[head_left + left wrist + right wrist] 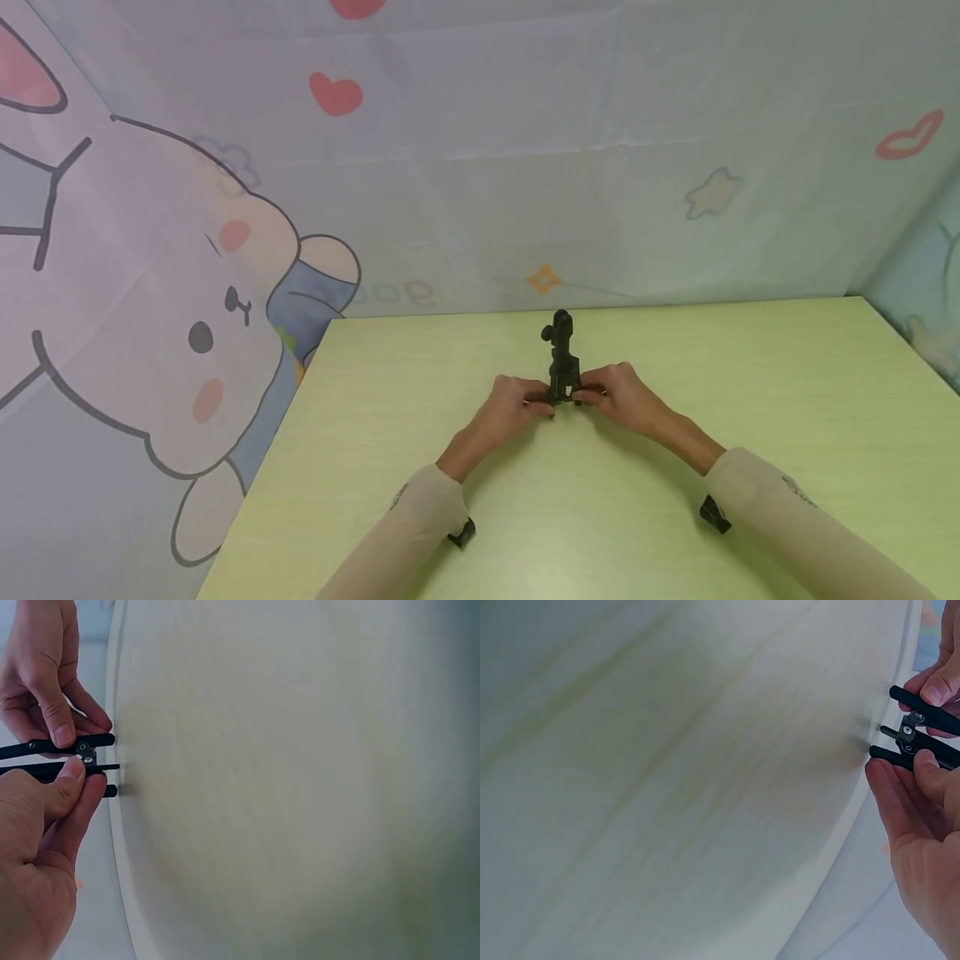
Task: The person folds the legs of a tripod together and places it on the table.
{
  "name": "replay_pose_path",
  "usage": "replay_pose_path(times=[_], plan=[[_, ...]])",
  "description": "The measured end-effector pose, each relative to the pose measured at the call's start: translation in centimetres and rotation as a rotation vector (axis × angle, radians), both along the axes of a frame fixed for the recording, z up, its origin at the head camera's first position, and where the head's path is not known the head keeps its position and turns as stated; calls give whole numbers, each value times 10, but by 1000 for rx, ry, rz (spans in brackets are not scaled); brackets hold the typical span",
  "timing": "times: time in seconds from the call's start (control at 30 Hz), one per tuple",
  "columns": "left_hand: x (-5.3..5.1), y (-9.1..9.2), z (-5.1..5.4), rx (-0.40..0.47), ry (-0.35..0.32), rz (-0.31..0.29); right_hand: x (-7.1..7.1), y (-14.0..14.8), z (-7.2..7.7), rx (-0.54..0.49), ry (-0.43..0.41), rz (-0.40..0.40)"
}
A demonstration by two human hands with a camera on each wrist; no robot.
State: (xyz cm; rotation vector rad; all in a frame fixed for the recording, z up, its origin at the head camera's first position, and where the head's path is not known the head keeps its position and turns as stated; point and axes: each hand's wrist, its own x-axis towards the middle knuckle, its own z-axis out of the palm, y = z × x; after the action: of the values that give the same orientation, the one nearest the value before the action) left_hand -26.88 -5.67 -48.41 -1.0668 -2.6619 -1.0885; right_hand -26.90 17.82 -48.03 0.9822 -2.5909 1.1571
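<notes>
A black tripod-like stand rises upright above the table, a knob on the left of its upper part. At its lower left, the left hand pinches a leg between thumb and fingers. The right hand pinches another leg on the lower right. In the left wrist view the left hand and right hand grip dark legs joined by a small metal hinge. The right wrist view has the right hand around a leg beside the hinge.
The pale yellow-green table extends around both forearms. Behind it hangs a printed cloth with hearts, a star and a large rabbit at left. Small black devices are under both sleeves at the wrists.
</notes>
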Motion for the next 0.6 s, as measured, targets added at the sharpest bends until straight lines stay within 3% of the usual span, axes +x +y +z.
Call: replay_pose_path(times=[0.6], plan=[[3, 10, 1, -30, 47, 16, -1, 2, 0, -4, -7, -50]])
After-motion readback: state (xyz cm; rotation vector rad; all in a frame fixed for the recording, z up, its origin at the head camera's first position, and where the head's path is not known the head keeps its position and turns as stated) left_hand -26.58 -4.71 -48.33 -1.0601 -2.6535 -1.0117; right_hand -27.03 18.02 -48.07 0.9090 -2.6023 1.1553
